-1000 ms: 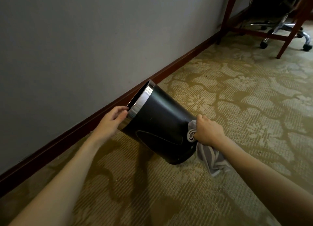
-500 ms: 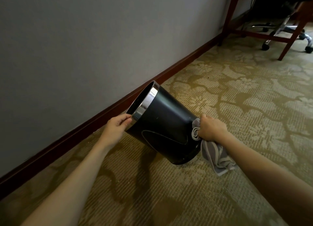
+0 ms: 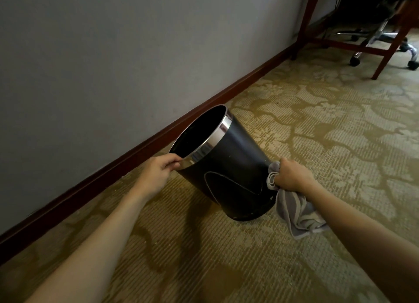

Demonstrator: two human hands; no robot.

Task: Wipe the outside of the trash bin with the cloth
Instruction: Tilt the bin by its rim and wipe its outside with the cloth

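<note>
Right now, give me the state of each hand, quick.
Left hand: closed, gripping the bin by its metal rim.
Right hand: closed, holding the cloth against the bin's side.

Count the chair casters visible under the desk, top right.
3. One caster left of the desk's front leg, one at the right edge, one farther back. The desk frame and the picture's edge may hide more.
</note>
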